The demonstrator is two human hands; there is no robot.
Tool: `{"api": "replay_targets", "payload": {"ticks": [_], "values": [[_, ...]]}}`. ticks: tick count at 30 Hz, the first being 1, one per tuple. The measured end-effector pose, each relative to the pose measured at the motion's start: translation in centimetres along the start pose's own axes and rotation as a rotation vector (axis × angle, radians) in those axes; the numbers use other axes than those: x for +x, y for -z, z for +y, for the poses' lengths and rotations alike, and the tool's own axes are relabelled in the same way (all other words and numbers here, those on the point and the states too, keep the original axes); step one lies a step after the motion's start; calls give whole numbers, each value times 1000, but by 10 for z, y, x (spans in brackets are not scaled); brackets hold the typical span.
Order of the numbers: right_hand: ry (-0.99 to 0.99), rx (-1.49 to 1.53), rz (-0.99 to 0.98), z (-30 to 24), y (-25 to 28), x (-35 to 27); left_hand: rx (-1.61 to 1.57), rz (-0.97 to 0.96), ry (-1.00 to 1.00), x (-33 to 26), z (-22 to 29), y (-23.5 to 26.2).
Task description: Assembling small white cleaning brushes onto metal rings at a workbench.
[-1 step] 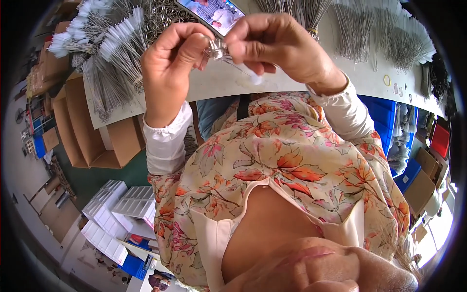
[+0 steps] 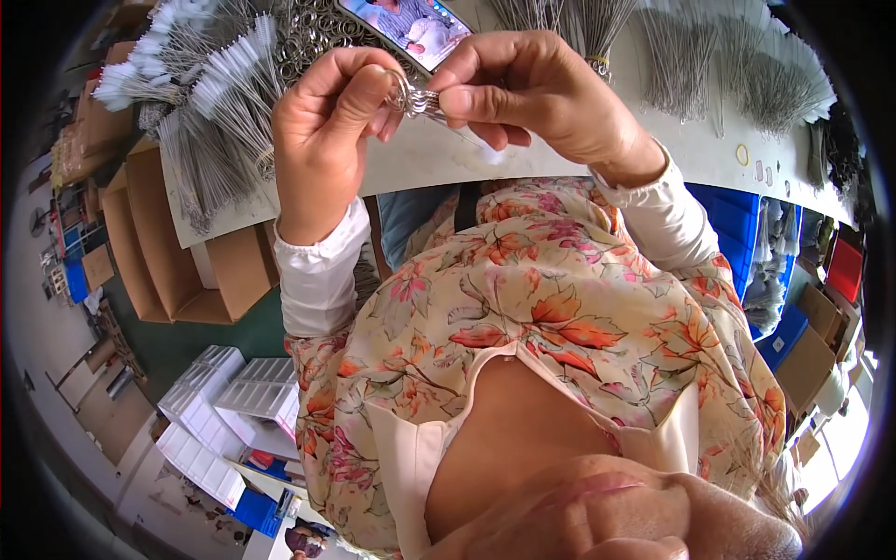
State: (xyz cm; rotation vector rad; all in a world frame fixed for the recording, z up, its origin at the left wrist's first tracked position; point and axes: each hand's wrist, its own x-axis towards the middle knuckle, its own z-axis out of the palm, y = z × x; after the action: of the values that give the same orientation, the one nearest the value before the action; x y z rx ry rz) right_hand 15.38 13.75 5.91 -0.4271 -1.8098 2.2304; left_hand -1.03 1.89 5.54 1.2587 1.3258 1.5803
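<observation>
My left hand [image 2: 327, 131] pinches a shiny metal split ring [image 2: 399, 86] between thumb and forefinger. Against it, my right hand [image 2: 541, 98] is closed on the looped wire ends [image 2: 429, 105] of several thin brushes. The loops sit at the ring; whether all are threaded onto it I cannot tell. Below the right fingers a blurred white brush tip [image 2: 490, 151] shows, while most of the stems are hidden by the hand. Both hands are raised over the near part of the white table [image 2: 411, 166].
A phone [image 2: 415, 33] showing a picture lies behind my hands, beside a pile of metal rings [image 2: 313, 37]. Wire brush bundles [image 2: 233, 79] lie at left, more bundles [image 2: 686, 75] at right. Cardboard boxes [image 2: 168, 243] stand lower left; a blue bin [image 2: 723, 219] is under the table's right side.
The ring and wire loops have turned and drawn slightly apart, so the ring's curve and the row of loops show more clearly. The hands have shifted only a little.
</observation>
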Motion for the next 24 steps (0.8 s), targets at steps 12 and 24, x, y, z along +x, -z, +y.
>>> {"api": "replay_targets", "payload": {"ticks": [12,24], "values": [[101,74,-146,-6,-1,0,179,31,117,-13,33,-1],[122,109,-159,-20,-21,6,306,197,-198,-18,42,-6]]}}
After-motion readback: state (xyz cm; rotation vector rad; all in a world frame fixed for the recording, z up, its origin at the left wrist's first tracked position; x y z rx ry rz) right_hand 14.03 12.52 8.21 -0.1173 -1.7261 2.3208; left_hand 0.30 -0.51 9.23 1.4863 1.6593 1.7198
